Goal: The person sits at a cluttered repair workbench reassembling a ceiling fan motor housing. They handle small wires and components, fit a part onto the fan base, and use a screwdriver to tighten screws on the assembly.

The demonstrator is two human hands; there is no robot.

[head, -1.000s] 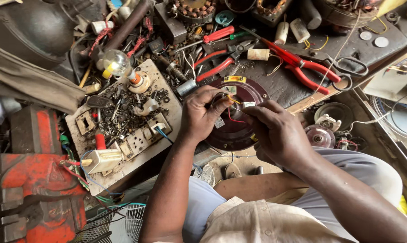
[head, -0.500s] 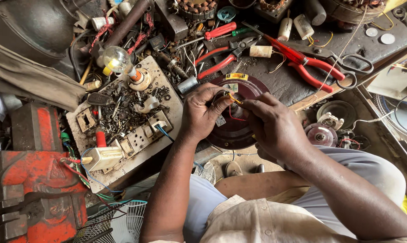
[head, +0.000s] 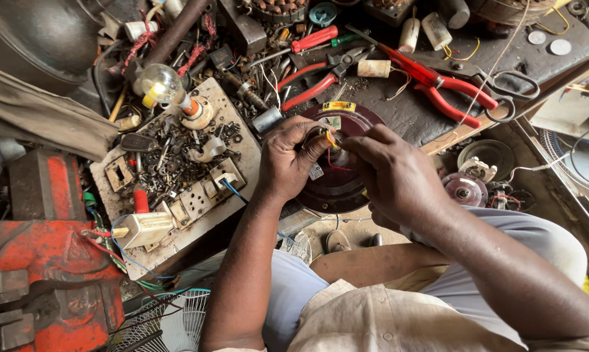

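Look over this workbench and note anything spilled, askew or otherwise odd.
Loose screws and small metal bits lie heaped over the white switchboard, beside a bare light bulb tilted on its holder. Both hands pinch thin wires at the dark round motor housing.

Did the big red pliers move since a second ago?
No. The red pliers lie in the same spot beside the scissors; both only drift together as the camera shifts.

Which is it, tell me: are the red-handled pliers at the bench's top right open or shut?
Open. The red-handled pliers lie flat on the dark bench with their two handles spread apart.
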